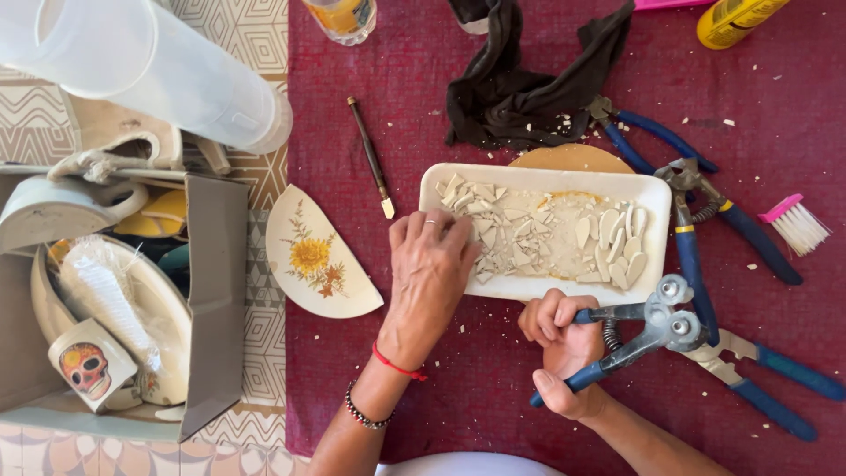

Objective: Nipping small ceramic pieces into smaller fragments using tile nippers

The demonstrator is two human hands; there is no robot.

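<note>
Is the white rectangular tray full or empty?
Partly full: the tray holds a layer of broken white ceramic shards, with the left hand resting among them.

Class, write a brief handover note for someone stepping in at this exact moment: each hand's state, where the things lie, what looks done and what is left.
Left hand: fingers down among the pale broken ceramic pieces in the white rectangular tray.
Right hand: closed around the blue-handled wheeled nippers, just below the tray's near edge.
Nearby: half of a cream plate with a yellow flower lies left of the tray; other blue-handled pliers lie to the right.
Done: many pieces already cut and gathered in the tray.
Left: the half plate lies uncut.
</note>
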